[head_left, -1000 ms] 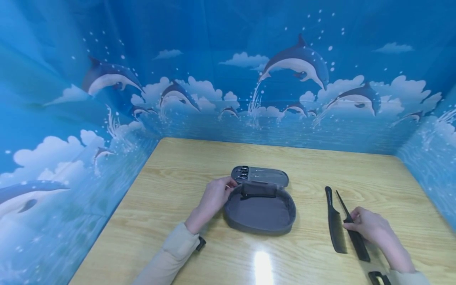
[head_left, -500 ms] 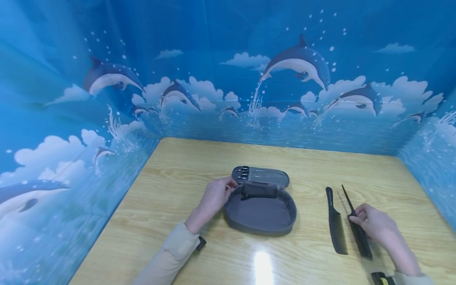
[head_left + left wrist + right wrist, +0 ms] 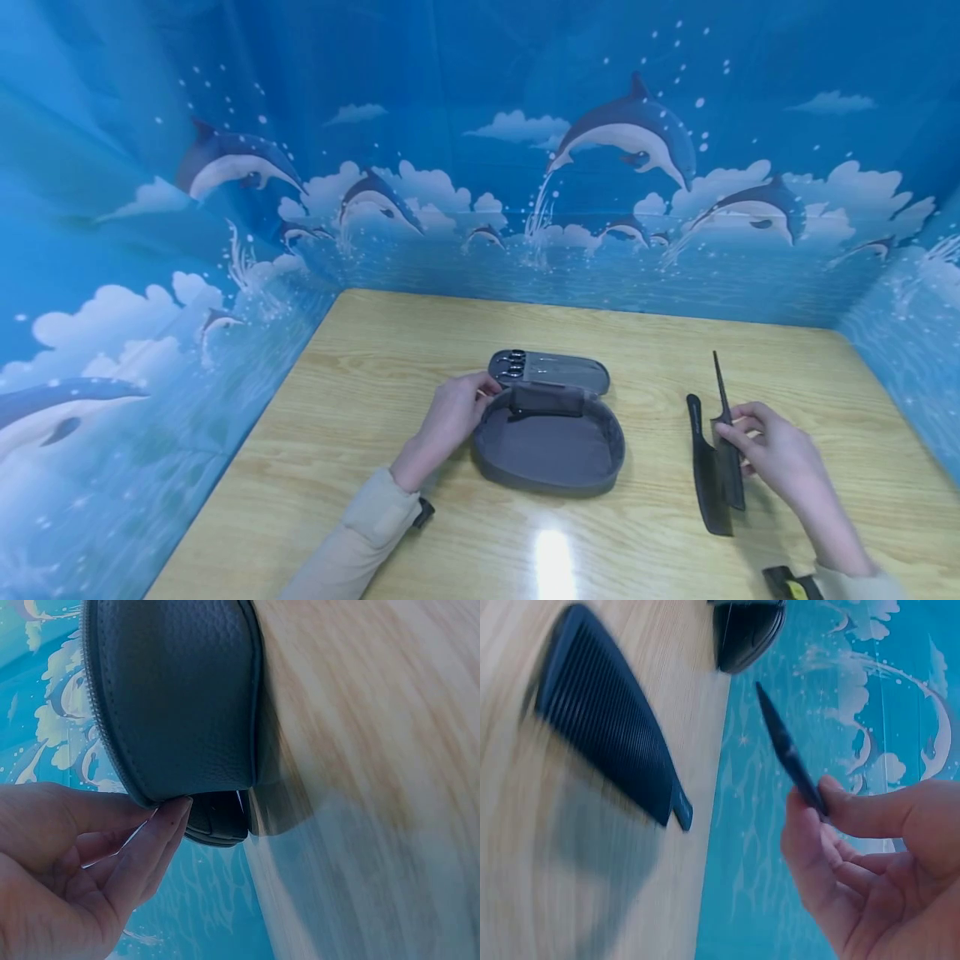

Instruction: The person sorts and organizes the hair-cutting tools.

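Note:
A grey zip case (image 3: 551,482) lies open on the table, its lid (image 3: 577,375) folded back. My left hand (image 3: 452,412) pinches the case's rim at the back left; the left wrist view shows thumb and fingertips at the zipped edge. Between thumb and fingers, my right hand (image 3: 780,454) holds a black rat-tail comb (image 3: 731,471) above the table, its thin tail pointing away. Left of it and partly overlapped in the head view, a black handled comb (image 3: 703,479) lies on the wood, teeth visible in the right wrist view.
Small metal-handled tools (image 3: 514,365) sit in the lid's left part. A slim black item (image 3: 547,412) lies along the back inside the case. The wooden table (image 3: 390,350) is bordered by a blue dolphin-print curtain (image 3: 450,275) at the back and sides.
The right hand has lifted the rat-tail comb off the table and moved it away from me and left, over the other comb. The left hand stays at the case.

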Demonstrator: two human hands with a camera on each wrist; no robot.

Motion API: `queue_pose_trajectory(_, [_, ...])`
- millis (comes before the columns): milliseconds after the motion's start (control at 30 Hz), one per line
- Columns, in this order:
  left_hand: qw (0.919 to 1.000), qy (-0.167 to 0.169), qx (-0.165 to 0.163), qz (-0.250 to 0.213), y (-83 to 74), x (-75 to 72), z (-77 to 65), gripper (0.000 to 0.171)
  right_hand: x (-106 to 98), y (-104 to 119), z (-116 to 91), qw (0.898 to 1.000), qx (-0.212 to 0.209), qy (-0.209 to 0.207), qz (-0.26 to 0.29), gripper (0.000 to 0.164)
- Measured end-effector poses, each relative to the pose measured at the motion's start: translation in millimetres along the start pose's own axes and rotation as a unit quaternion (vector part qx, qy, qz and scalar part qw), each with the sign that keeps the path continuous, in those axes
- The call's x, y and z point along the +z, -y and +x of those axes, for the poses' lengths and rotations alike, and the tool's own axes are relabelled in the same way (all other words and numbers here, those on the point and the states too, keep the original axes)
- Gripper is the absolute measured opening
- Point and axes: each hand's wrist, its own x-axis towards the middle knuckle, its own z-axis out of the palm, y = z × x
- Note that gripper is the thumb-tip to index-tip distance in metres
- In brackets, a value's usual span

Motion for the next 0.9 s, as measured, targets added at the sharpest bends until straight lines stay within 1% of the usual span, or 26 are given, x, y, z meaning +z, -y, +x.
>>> queue_pose_trajectory(200, [1.0000,-0.001,0.001,0.000,-0.6,-0.4,-0.1,0.017,12,12,2,0.997,-0.003,-0.010,0.083,0.044])
queue_pose_trajectory(400, [1.0000,-0.003,-0.002,0.002,-0.5,-0.4,0.0,0.014,21,26,5,0.989,0.004,-0.002,0.145,0.046])
queue_pose_trajectory(533, [1.0000,-0.003,-0.004,0.001,-0.1,-0.2,0.4,0.013,26,33,7,0.985,0.006,0.010,0.172,0.046])
queue_pose_trajectory(600, [1.0000,-0.002,-0.005,0.000,0.2,-0.1,0.4,0.012,28,37,7,0.983,0.004,0.020,0.181,0.048])
queue_pose_trajectory(733, [1.0000,0.001,-0.005,-0.003,0.3,-0.8,0.3,0.012,33,44,7,0.977,0.010,0.045,0.210,0.048])
queue_pose_trajectory(900, [0.9999,0.003,-0.005,-0.009,-1.0,-2.9,0.1,0.011,39,53,7,0.970,0.018,0.057,0.237,0.048])
